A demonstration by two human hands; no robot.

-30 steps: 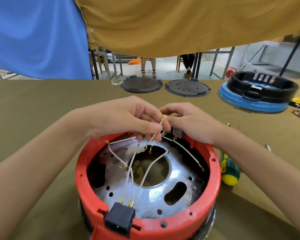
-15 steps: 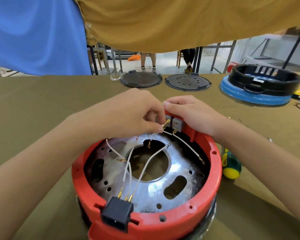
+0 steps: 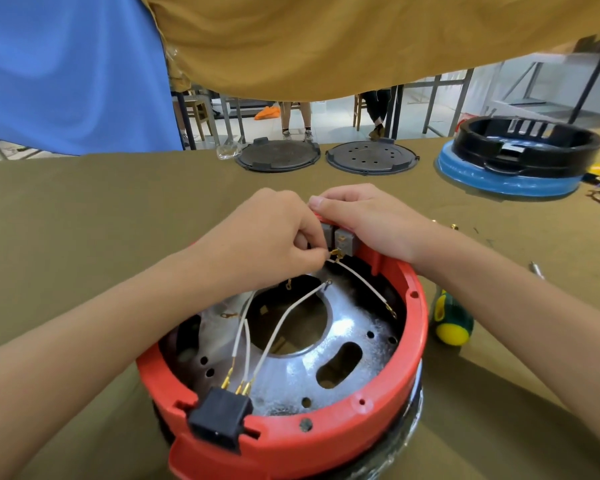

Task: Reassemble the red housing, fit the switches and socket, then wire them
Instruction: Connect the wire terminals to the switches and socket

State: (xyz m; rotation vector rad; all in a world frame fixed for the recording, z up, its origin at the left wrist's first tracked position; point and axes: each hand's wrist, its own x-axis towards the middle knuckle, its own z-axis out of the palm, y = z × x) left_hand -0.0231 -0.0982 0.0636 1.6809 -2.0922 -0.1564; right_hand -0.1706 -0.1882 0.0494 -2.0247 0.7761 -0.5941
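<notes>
red housing, wires inside (socket fitted)

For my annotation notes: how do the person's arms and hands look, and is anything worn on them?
Both arms are bare as far as the picture shows: no sleeve is visible. The left hand and right hand have no gloves, and no rings, watch or bracelet can be seen. The fingernails that show are short and unpainted.
</notes>
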